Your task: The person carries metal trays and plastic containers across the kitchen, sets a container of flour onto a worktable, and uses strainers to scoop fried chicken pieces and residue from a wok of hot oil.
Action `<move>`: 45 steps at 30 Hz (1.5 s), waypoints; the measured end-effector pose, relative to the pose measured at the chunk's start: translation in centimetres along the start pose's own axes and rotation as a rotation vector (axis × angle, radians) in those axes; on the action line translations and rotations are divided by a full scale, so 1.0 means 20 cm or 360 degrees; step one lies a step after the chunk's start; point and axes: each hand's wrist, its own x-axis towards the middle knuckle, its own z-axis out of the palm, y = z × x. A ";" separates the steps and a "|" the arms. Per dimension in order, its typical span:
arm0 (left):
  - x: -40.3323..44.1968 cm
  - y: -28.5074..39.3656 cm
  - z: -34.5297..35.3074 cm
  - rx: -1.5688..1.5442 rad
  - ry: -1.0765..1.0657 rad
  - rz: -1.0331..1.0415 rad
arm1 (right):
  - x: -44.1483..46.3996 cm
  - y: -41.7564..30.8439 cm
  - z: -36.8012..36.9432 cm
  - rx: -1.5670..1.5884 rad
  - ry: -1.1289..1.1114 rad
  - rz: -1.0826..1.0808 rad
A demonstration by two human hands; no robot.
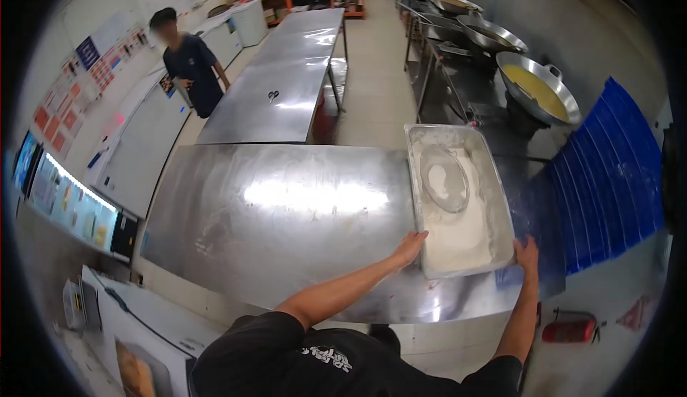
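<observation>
A rectangular metal tray (507,219) rests on the steel table, with white powder like flour (461,236) spread in it. Inside, toward the far end, lies a round mesh sieve (452,191) with some powder on it. My left hand (412,247) grips the tray's left side near the front corner. On the opposite side, my right hand (527,252) holds the tray's right edge, its fingers partly hidden against the wall of the tray.
The tray stands on a steel table (286,232); another one (265,82) with a small dark object (273,95) adjoins it. Large woks (547,96) line the right, beside a blue corrugated sheet (608,182). A person (193,68) stands at left. A fire extinguisher (569,330) is lower right.
</observation>
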 end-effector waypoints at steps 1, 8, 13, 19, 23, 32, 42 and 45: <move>0.01 -0.01 0.09 -0.0022 0.0185 -0.0055 | 0.09 0.03 0.00 0.0158 -0.0281 0.0044; 0.15 0.04 0.25 -0.0174 0.0826 -0.0046 | 0.24 0.11 0.12 0.0636 -0.0628 -0.0180; 0.03 0.23 0.22 0.0165 0.0839 0.0150 | 0.10 -0.14 -0.04 0.0977 -0.0551 -0.0172; -0.19 0.27 0.11 0.0230 0.1103 0.0354 | -0.03 -0.34 -0.22 0.0896 -0.0591 -0.0291; -0.59 0.26 -0.07 0.0169 0.1223 0.0382 | -0.24 -0.61 -0.36 0.1088 -0.0721 -0.0375; -1.67 0.16 -0.73 -0.0118 0.1718 0.0417 | -0.91 -1.61 -0.37 0.1286 -0.1181 -0.0749; -2.74 -0.26 -1.49 -0.0404 0.2419 0.0626 | -1.82 -2.88 -0.03 0.1216 -0.1572 -0.1388; -3.08 -0.30 -1.67 -0.0401 0.2643 0.0423 | -2.09 -3.28 0.10 0.1147 -0.1714 -0.1603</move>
